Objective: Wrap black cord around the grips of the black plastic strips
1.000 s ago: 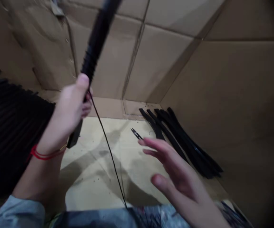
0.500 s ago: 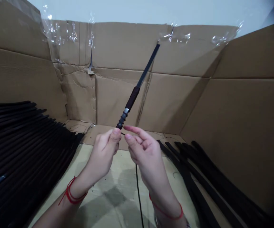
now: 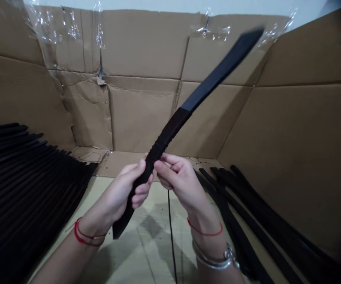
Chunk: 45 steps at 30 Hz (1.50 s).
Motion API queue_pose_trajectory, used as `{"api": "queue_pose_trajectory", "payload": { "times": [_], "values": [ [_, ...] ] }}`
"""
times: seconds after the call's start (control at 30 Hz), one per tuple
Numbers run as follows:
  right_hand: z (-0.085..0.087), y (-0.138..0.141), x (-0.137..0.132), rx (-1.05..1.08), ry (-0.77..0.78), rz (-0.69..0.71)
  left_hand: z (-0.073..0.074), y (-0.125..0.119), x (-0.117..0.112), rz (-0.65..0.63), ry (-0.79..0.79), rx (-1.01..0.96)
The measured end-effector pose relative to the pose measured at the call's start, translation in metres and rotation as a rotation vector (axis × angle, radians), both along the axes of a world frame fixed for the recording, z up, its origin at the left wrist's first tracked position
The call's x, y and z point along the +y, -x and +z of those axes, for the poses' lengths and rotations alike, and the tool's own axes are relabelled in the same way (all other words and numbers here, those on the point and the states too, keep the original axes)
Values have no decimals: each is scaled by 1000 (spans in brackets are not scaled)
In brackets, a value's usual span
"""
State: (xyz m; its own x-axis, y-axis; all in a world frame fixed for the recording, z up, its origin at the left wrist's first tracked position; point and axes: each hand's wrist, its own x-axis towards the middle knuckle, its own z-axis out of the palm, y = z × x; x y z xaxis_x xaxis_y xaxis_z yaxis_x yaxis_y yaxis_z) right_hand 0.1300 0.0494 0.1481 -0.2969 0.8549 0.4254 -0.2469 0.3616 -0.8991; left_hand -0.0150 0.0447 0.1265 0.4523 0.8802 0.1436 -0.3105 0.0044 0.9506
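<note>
Black ribbed strip (image 3: 166, 138) clamped by curled fingers (image 3: 139, 200) of left hand (image 3: 114, 199) and right hand (image 3: 179, 183).

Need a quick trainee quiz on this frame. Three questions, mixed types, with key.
1. True or false: the left hand and the right hand both hold the black curved strip with a ribbed grip.
2. Which wrist wears the silver bangles?
3. The surrounding walls are made of: A cardboard, B brick, C wood.

Key: 1 true; 2 right; 3 A.
</note>
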Motion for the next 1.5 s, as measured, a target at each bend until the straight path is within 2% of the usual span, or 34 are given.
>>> {"api": "queue_pose_trajectory", "payload": {
  "times": [0.03,0.07,0.1,0.13,0.2,0.23,0.27,0.37,0.4,0.47,0.5,0.53,0.6,0.63,0.67,0.77,0.8,0.83,0.93,0.97,1.07,1.1,1.2,1.23,1.33,1.37,1.4,1.5],
  "values": [
    [0,-1,1,-14,18,76,2,1,-2,-152,79,11],
    [0,-2,1,-12,24,103,3,1,-4,-234,102,32],
    [0,-1,1,11,13,78,4,1,-6,-212,59,67],
    [0,0,0,48,-5,19,4,1,-8,-89,-36,111],
    [0,4,-1,119,-34,-93,3,-1,-11,255,-256,198],
    [0,5,-2,123,-35,-99,2,-1,-11,336,-309,228],
    [1,7,-4,99,-30,-76,1,-1,-11,321,-307,245],
    [2,9,-8,8,-35,-71,1,2,-6,-48,-129,218],
    [2,10,-9,13,-51,-118,1,4,-4,-51,-143,205],
    [2,11,-10,69,-73,-191,1,5,-1,161,-264,180],
    [2,10,-10,82,-58,-154,1,6,-2,250,-299,162],
    [2,10,-11,78,-32,-75,1,6,-3,222,-269,131],
    [2,8,-10,65,7,65,1,5,-7,-141,-67,95],
    [2,7,-10,65,6,69,1,4,-10,-319,-8,103],
    [1,6,-9,78,-12,16,1,2,-11,-323,-18,94],
    [2,6,-9,132,-86,-219,-1,-6,-13,180,-253,79],
    [3,6,-10,121,-86,-220,-2,-8,-13,270,-294,75],
    [4,6,-11,100,-79,-178,-3,-9,-12,262,-291,67],
    [6,5,-15,56,-66,-57,-4,-11,-9,-18,-169,16],
    [7,6,-16,71,-74,-76,-5,-10,-8,-12,-169,21],
    [6,7,-14,133,-74,-172,-4,-7,-6,287,-270,108],
    [5,7,-13,125,-52,-137,-4,-6,-6,306,-248,145],
    [4,9,-10,83,11,-32,-4,-4,-8,52,-117,217],
    [3,11,-10,96,12,-61,-4,-4,-9,56,-152,246],
    [3,14,-12,173,0,-249,-4,-3,-10,455,-444,356],
    [4,14,-14,170,3,-255,-4,-2,-11,504,-481,371],
    [4,14,-15,151,3,-231,-3,-1,-11,448,-453,362],
    [6,12,-19,101,-16,-178,0,-1,-11,-35,-198,221]
  ]
}}
